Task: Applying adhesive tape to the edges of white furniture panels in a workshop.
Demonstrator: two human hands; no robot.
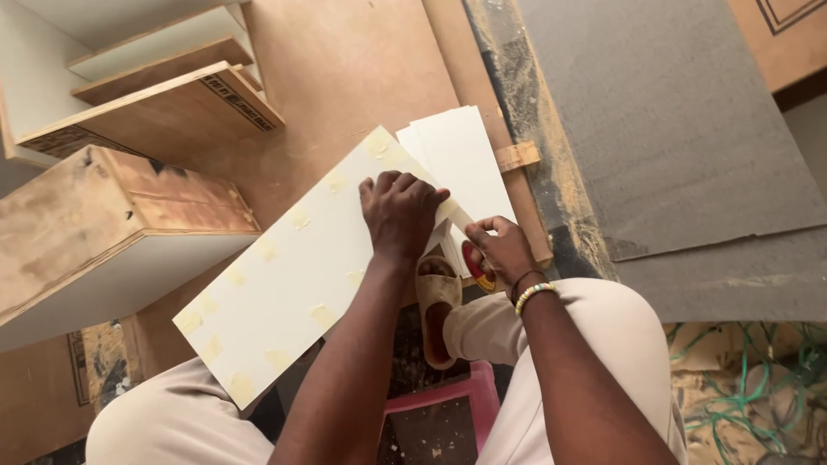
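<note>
View from above of a seated person's two hands working over their lap. The left hand (401,211) lies palm down on a long cream-white panel (293,275), its fingers spread and slightly curled against the surface, pressing rather than gripping. The panel slants across the person's knees, dotted along its edges with pale yellowish patches. The right hand (501,248), with a beaded bracelet (534,295) at the wrist, has its fingers pinched together at the panel's near corner, beside a small red and yellow roll (476,265); whether they hold the roll or a strip from it cannot be told. More white sheets (461,155) lie just behind the panel on a wooden board (345,69). A sandalled foot (437,301) rests on a pink stool (448,413). Wooden cabinet boxes (95,224) stand at left.
</note>
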